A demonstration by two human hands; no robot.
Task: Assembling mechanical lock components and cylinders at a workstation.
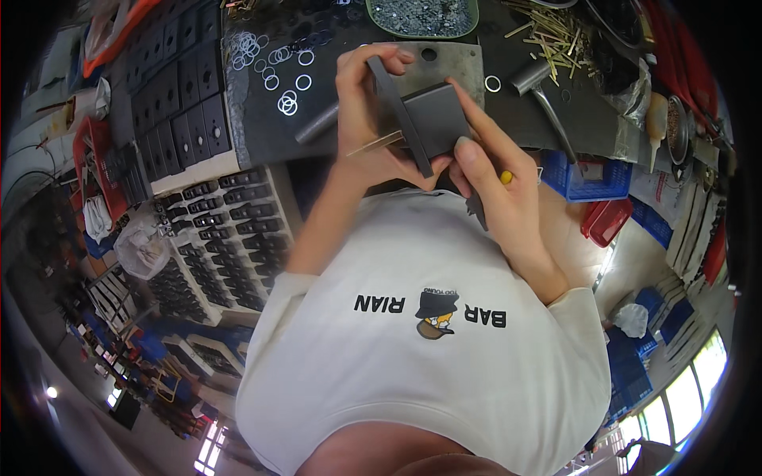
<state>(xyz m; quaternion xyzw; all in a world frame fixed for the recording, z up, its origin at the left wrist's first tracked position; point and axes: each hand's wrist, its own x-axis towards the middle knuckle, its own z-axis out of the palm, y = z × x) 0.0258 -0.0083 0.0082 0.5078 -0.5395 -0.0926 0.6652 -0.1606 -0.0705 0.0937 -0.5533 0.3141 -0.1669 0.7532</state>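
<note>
My left hand [361, 119] is closed around a long dark grey plate [401, 115], its fingers curled over the top end. Against the plate's right side sits a dark grey box-shaped metal part [436, 119]. My right hand [504, 186] grips this box, with the thumb on its lower corner and a finger stretched along its far edge. A thin brass-coloured strip [377, 143] sticks out on the plate's left side. A small yellow piece [506, 177] shows between the right fingers. Below that hand hangs a dark pointed piece [476, 208], its kind unclear.
Metal rings [288, 101] lie on the dark bench to the left, near a grey rod [317, 125]. A hammer [544, 99] rests at right, below brass strips [559, 40]. Behind my hands stands a green tray [421, 33] of small metal pieces. Black parts [230, 214] fill a rack at left.
</note>
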